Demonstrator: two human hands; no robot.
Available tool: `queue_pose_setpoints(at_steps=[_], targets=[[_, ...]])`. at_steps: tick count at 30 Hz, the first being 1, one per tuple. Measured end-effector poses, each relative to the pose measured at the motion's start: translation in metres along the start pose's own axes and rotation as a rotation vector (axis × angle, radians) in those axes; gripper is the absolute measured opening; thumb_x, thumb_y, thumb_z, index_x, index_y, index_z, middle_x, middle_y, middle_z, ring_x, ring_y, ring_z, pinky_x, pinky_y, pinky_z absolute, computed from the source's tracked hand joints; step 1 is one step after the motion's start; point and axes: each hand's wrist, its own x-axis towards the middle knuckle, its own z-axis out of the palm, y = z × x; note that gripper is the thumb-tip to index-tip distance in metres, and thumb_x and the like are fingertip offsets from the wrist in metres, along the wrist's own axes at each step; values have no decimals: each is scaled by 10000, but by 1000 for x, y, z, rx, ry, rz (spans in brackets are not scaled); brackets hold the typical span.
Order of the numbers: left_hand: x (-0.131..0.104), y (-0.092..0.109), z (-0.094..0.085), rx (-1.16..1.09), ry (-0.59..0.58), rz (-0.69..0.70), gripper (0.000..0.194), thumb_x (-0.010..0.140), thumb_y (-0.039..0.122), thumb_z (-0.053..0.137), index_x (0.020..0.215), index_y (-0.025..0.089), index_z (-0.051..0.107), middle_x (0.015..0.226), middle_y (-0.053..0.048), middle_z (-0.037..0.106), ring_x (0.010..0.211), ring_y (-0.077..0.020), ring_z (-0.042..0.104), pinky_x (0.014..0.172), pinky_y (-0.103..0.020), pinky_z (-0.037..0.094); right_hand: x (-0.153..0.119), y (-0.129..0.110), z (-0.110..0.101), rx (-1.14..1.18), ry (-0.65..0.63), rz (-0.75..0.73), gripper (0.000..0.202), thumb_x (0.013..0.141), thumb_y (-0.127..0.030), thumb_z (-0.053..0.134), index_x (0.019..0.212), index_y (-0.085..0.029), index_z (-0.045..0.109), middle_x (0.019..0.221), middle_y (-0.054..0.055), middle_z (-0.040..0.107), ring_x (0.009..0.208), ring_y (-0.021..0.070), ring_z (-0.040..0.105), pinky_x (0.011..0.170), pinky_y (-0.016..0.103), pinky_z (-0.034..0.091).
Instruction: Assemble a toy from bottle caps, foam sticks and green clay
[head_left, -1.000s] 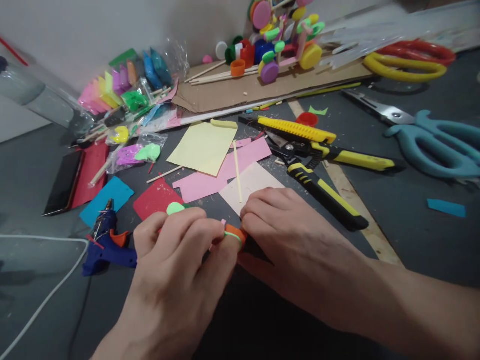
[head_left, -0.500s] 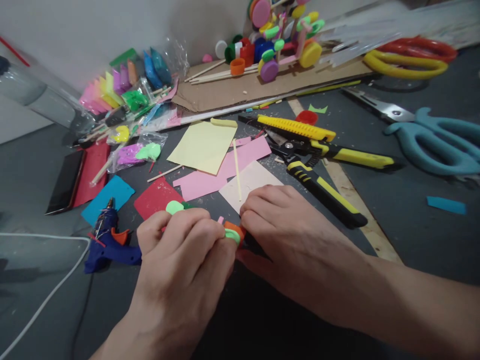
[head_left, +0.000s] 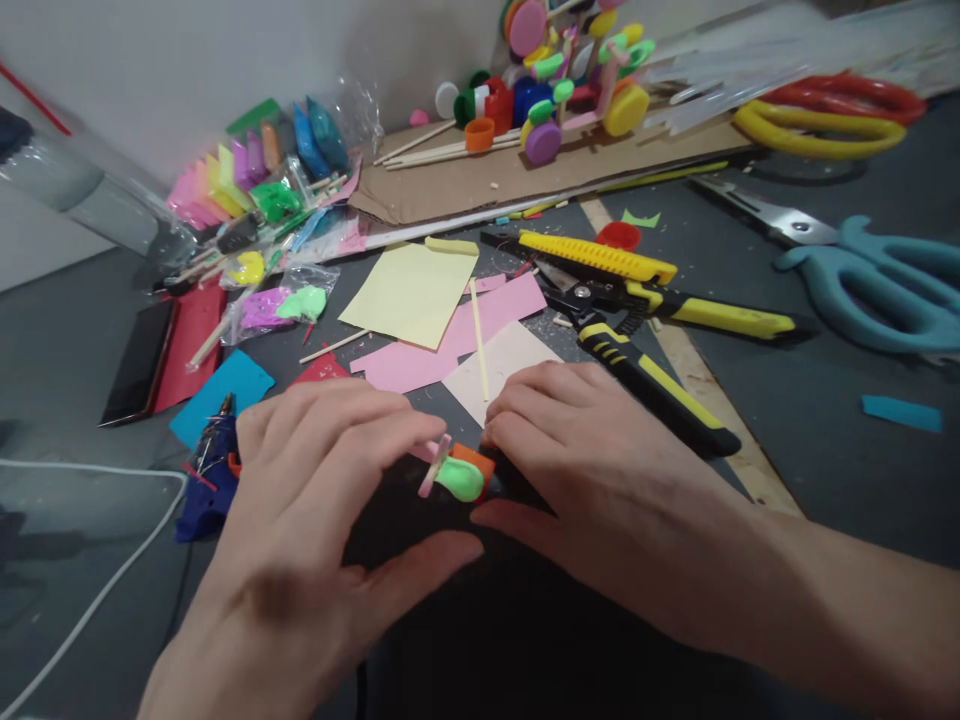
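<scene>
Between my hands is a small craft model with a light-green clay piece (head_left: pixel 459 481), an orange bottle cap (head_left: pixel 472 458) and a pink crossed stick (head_left: pixel 435 466). My right hand (head_left: pixel 559 440) has its fingers curled round the model's right end, which they hide. My left hand (head_left: pixel 322 510) is open to the left of it, thumb spread well away from the fingers. Its index fingertip is close to the pink stick; whether they touch I cannot tell. Paper sheets lie just beyond the hands, pale yellow (head_left: pixel 412 295) and pink (head_left: pixel 405 370).
A blue glue gun (head_left: pixel 206 500) with a white cable lies left. Pliers (head_left: pixel 645 385), a yellow utility knife (head_left: pixel 596 257) and teal-handled scissors (head_left: pixel 862 270) lie right. Behind, cardboard (head_left: pixel 450 190) bears bottle caps and colourful models. A phone (head_left: pixel 140 365) and clay packets (head_left: pixel 262 305) are far left.
My left hand has let go and opened, shifting left, so the green clay and pink stick now show. My right hand has hardly moved.
</scene>
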Motion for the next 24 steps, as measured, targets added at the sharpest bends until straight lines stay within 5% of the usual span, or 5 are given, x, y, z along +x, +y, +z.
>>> queue_pose_setpoints(at_steps=[9, 16, 24], targets=[[2, -20, 11, 93, -158, 67, 312, 915, 240, 674, 1206, 294, 574, 1080, -19, 790, 996, -268, 696, 764, -409, 409, 0, 0, 2, 102, 59, -56, 166, 906, -304, 719, 955, -145, 706, 1020, 107, 712, 1024, 305, 597, 905, 481, 495], [4, -7, 15, 90, -131, 48, 228, 963, 200, 582, 1177, 278, 566, 1002, -10, 787, 937, -244, 693, 784, -414, 360, 1, -2, 3, 209, 131, -66, 165, 979, -248, 578, 950, -139, 698, 1078, 117, 699, 1089, 295, 580, 976, 479, 481], [3, 14, 23, 37, -61, -64, 376, 921, 108, 537, 1252, 286, 525, 956, -3, 798, 936, -275, 698, 869, -473, 351, -1, -4, 1, 247, 122, -41, 125, 932, -249, 625, 978, -149, 684, 1141, 125, 691, 1151, 304, 563, 1034, 487, 447]])
